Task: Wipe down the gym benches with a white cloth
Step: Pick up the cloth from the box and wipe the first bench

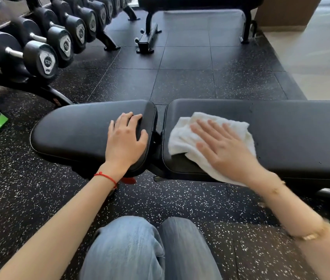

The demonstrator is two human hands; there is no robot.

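Right hand (223, 147) flat on cloth (182, 136)

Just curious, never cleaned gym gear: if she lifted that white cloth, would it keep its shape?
Probably not. The white cloth looks floppy: it lies creased under the right hand and droops over the bench pad edge. Likely light.

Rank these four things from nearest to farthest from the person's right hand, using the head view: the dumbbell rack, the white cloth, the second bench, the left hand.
1. white cloth: directly under the right hand, on the long pad.
2. left hand: to the left, resting on the short pad.
3. second bench: at the top, across the floor.
4. dumbbell rack: upper left; close to the second bench in rank.
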